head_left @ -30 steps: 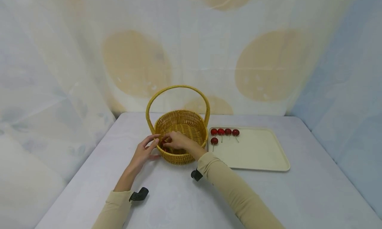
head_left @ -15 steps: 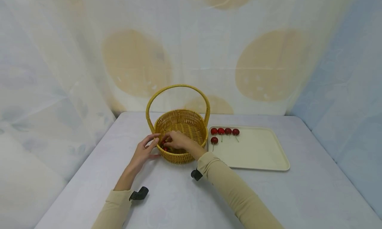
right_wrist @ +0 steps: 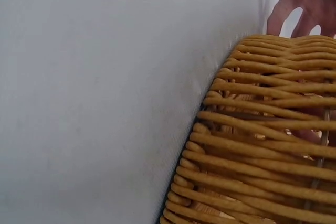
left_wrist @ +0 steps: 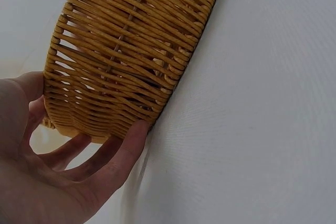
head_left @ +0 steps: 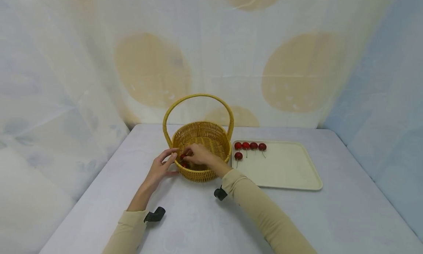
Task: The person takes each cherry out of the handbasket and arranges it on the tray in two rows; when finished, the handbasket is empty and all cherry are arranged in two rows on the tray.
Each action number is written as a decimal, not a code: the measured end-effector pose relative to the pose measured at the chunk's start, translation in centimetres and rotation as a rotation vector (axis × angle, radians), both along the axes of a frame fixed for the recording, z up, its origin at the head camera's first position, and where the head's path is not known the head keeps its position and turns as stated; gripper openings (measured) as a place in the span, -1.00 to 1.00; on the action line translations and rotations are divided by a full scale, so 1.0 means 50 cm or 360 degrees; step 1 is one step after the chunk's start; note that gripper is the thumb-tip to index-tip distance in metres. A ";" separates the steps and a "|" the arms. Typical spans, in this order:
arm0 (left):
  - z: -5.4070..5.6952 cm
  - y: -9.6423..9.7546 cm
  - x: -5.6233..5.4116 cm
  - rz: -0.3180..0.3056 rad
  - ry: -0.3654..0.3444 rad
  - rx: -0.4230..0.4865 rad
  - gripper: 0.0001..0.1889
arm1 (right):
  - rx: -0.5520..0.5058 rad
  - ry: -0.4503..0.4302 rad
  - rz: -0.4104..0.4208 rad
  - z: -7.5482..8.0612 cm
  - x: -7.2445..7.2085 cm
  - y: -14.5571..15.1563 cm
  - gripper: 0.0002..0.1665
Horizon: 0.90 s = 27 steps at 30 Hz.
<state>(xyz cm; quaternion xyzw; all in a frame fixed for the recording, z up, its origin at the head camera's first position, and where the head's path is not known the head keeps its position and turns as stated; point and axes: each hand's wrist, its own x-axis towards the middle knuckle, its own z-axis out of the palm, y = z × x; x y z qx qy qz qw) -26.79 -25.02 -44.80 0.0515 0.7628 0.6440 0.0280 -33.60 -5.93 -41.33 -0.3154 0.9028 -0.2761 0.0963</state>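
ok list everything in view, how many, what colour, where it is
table: one, whitish, in front of the person
tray: one, cream, on the table
basket: one, yellow-brown wicker, left of the tray
tray cherries: five, red to dark red, four in a far row, one nearer
basket cherries: at least two, red, inside at left
cloth backdrop: pieces unclear, pale with tan circles, behind and beside the table
wrist devices: two, black, at the sleeve ends
sleeves: two, beige, in the foreground
left hand: one, bare, touching the basket's left side
right hand: one, bare, inside the basket, grip unclear
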 end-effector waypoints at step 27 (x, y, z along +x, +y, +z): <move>0.011 0.007 0.009 0.0006 0.0015 0.0004 -0.41 | -0.0060 0.0073 0.0010 0.038 0.001 0.080 -0.71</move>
